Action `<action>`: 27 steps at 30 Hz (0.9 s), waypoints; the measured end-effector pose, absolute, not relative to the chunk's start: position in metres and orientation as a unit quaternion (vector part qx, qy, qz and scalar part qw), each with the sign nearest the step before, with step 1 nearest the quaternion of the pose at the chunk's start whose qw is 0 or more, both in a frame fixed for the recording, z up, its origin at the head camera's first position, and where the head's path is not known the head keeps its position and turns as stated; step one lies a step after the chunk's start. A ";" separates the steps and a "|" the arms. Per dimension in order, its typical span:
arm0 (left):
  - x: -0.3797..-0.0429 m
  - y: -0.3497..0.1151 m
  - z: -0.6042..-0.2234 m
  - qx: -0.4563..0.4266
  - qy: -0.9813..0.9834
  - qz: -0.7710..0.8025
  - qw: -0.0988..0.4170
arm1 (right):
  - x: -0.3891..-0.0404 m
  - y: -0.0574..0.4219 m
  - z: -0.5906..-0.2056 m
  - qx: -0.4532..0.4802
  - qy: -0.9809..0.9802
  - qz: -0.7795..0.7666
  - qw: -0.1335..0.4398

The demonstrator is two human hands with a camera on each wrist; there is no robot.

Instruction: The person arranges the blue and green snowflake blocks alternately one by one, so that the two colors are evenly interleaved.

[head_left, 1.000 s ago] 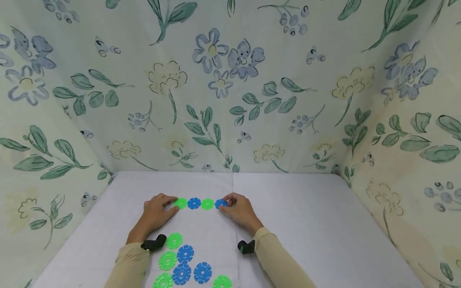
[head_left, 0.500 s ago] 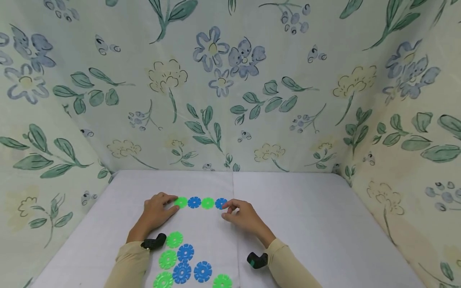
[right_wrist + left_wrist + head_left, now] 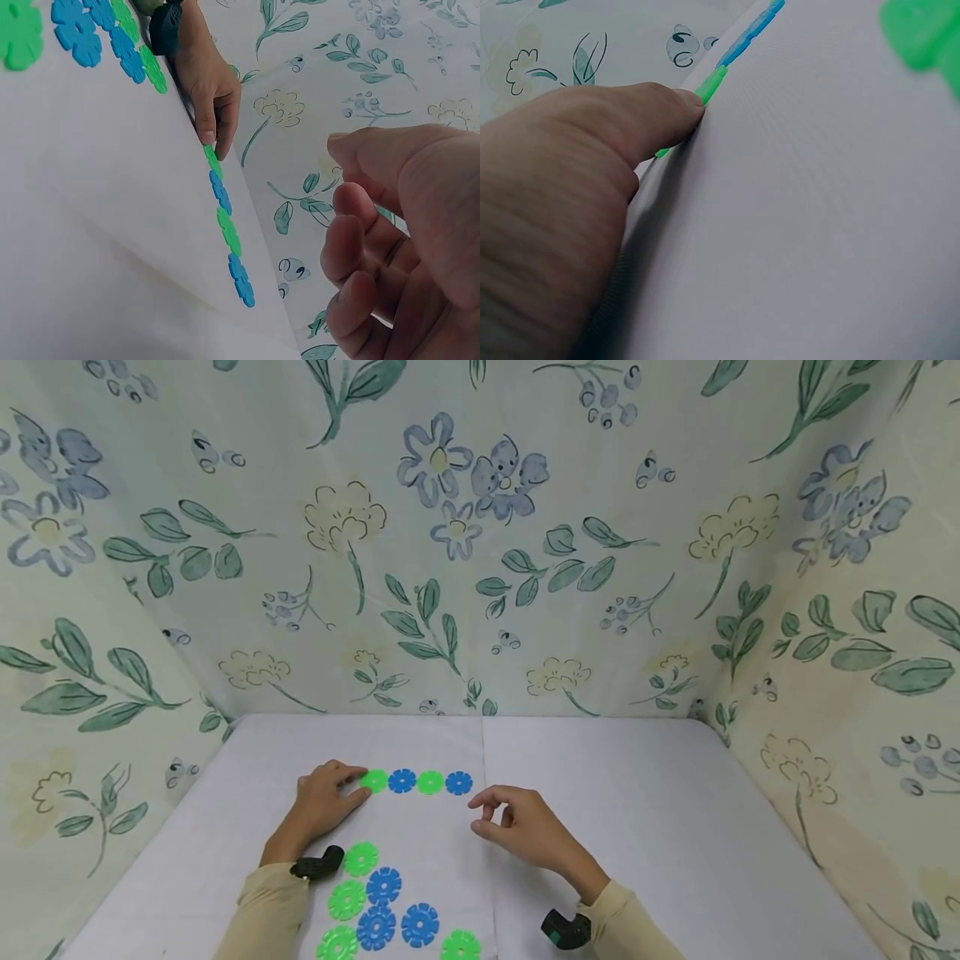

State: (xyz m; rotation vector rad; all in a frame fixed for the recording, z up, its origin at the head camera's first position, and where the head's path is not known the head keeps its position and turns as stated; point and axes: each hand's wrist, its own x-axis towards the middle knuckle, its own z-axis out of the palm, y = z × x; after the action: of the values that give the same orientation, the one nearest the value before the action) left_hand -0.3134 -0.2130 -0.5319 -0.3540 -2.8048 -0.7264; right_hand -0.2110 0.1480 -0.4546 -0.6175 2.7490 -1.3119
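Note:
Four-piece colours alternate in a row of notched plastic snowflake discs lying across the white table. From the left come a green disc [image 3: 377, 781], a blue disc [image 3: 402, 781], another green disc [image 3: 431, 782] and a blue disc [image 3: 459, 783] at the right end. My left hand [image 3: 324, 800] holds the leftmost green disc between thumb and forefinger; the left wrist view shows the thumb at its edge [image 3: 712, 84]. Just right of and below the end blue disc, my right hand [image 3: 531, 828] hovers apart from it, fingers loosely bent and holding nothing.
Nearer the front lie several loose discs, among them a green disc [image 3: 362, 858], a blue disc [image 3: 384, 885], a blue disc [image 3: 420, 925] and a lone green disc [image 3: 461, 946]. Floral cloth [image 3: 495, 593] walls the back and both sides of the table [image 3: 637, 793].
My right hand has let go of the end blue disc and drawn back right and toward the front. The left hand and the row stay in place.

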 end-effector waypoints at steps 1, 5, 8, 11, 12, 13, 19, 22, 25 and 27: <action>-0.313 -0.213 -0.532 -0.121 -0.955 -0.246 0.111 | -0.208 0.149 -0.455 -0.202 0.883 -0.424 0.023; -0.314 -0.214 -0.532 -0.121 -0.956 -0.243 0.112 | -0.195 0.152 -0.461 -0.219 0.871 -0.437 0.053; -0.313 -0.214 -0.531 -0.124 -0.954 -0.246 0.116 | -0.189 0.153 -0.469 -0.230 0.864 -0.442 0.074; -0.313 -0.214 -0.530 -0.127 -0.954 -0.246 0.118 | -0.185 0.155 -0.476 -0.237 0.854 -0.453 0.094; -0.313 -0.214 -0.530 -0.128 -0.954 -0.246 0.117 | -0.184 0.156 -0.477 -0.238 0.852 -0.456 0.100; -0.312 -0.214 -0.530 -0.128 -0.954 -0.246 0.116 | -0.183 0.156 -0.479 -0.241 0.847 -0.462 0.106; -0.313 -0.215 -0.531 -0.130 -0.954 -0.244 0.114 | -0.177 0.158 -0.487 -0.274 0.816 -0.487 0.152; -0.313 -0.215 -0.531 -0.130 -0.954 -0.246 0.114 | -0.175 0.158 -0.492 -0.297 0.801 -0.490 0.176; -0.314 -0.215 -0.531 -0.127 -0.953 -0.250 0.110 | -0.173 0.158 -0.497 -0.313 0.786 -0.494 0.201; -0.315 -0.215 -0.531 -0.124 -0.954 -0.253 0.107 | -0.171 0.157 -0.500 -0.319 0.777 -0.497 0.217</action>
State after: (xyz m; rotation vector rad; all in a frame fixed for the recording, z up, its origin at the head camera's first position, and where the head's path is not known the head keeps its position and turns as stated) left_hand -0.3146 -0.2150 -0.5308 -0.3655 -2.8074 -0.7442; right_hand -0.1714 0.1572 -0.4999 -0.8848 2.1528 -1.3753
